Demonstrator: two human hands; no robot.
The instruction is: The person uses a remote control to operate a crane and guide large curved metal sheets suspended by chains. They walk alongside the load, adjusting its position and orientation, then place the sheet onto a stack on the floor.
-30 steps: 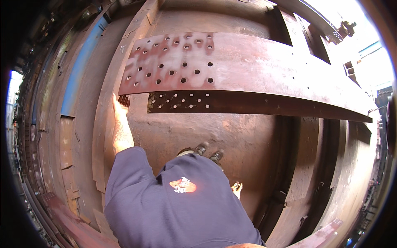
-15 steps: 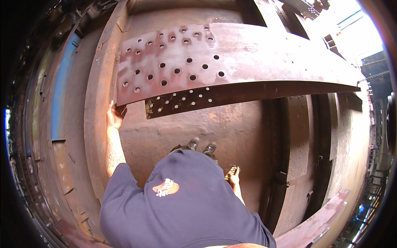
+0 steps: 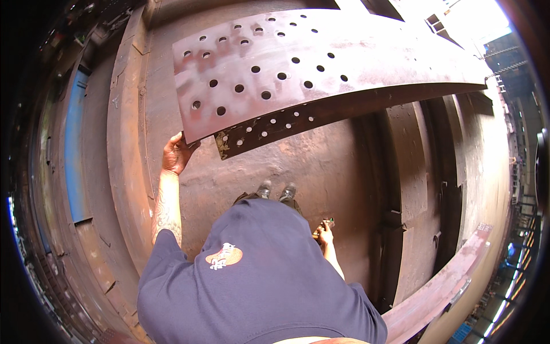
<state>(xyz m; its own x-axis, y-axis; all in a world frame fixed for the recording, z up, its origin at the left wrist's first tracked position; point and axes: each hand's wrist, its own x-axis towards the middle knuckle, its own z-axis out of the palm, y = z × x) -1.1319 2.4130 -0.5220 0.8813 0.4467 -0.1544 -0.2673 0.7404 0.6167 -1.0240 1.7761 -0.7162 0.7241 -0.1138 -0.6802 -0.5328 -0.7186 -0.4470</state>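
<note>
Illumination is daylight, entering from the upper right, where the open sky point(image 3: 478, 17) is overexposed to plain white with no detail. The large rusty perforated steel plate point(image 3: 298, 63) receives this light on its upper face and shows a pale, washed-out sheen along its far edge. Beneath it, a hard dark shadow falls on the rust-brown steel surface point(image 3: 321, 166). The recessed vertical channels point(image 3: 452, 212) at right are deeply shaded. The dark blue shirt point(image 3: 258, 286) is evenly lit. Focus is acceptable in the centre; detail softens toward the rim. Fisheye distortion bends straight edges strongly, and a black circular vignette point(image 3: 17, 172) encloses the frame.
</note>
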